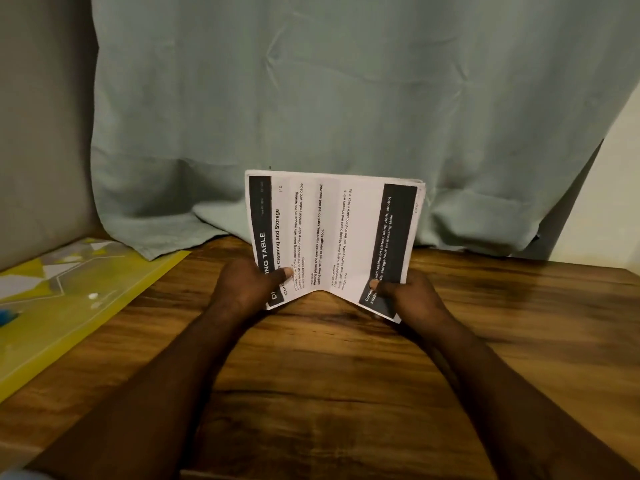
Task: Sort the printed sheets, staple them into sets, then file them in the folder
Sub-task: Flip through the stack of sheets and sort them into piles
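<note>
A stack of printed sheets (330, 233) stands upright on its lower edge above the wooden table, turned sideways so the text runs vertically. The top page has dark header bands and the words "Cleaning and Storage". My left hand (242, 285) grips the stack's left lower edge with the thumb on the front. My right hand (412, 296) grips the right lower edge, its thumb on the dark band. The sheets bow inward in the middle. A yellow translucent folder (69, 296) lies flat at the table's left side, away from both hands.
The wooden table (329, 358) spreads out under my forearms. A pale green cloth (346, 98) hangs behind the sheets and drapes onto the table's back edge. A small blue object (7, 317) shows at the far left edge on the folder.
</note>
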